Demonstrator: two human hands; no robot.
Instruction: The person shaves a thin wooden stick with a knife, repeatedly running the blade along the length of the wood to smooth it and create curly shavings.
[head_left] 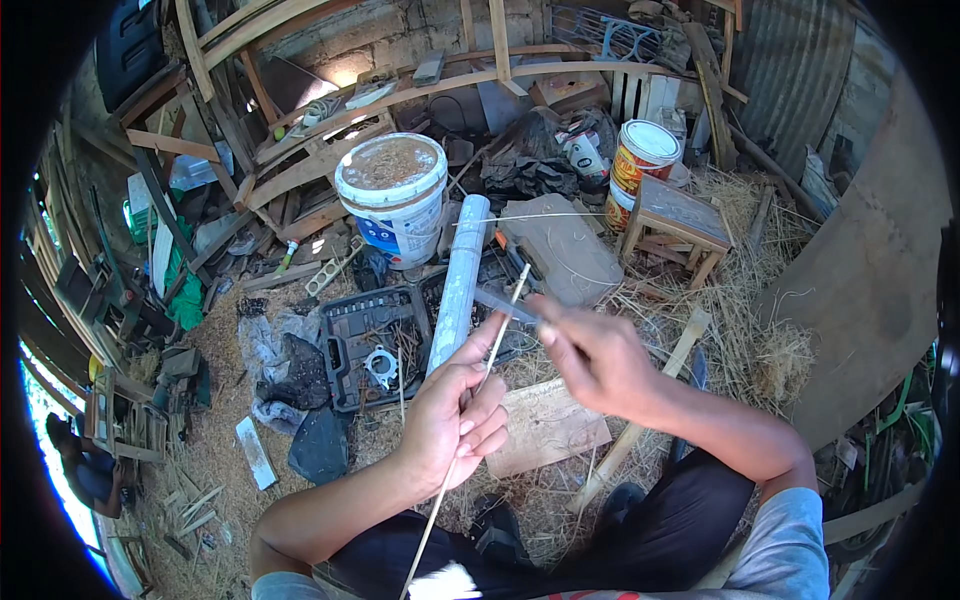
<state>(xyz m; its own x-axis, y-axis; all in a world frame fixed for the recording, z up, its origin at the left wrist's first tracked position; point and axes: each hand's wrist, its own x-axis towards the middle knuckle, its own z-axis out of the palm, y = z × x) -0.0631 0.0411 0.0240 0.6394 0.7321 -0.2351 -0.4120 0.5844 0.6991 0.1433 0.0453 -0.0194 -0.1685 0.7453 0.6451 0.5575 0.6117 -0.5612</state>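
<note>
A long, thin, pale stick (431, 525) slants up from my lap, past my left hand and out in front of it. My left hand (440, 420) is closed round the stick near its middle, with the index finger stretched along it. In my right hand (605, 365) is a knife (497, 303), its flat grey blade pointing left and lying across the stick near the far end. The knife's handle is hidden by my fingers. Below my hands a flat wooden board (545, 428) lies on the ground among thin shavings.
A pale tube (460, 280) lies beyond my left hand, beside an open dark tool case (345, 345). Farther off stand a white bucket (400, 225), a small wooden stool (685, 212) and stacked paint buckets (640, 160). Another person (85, 465) is at far left.
</note>
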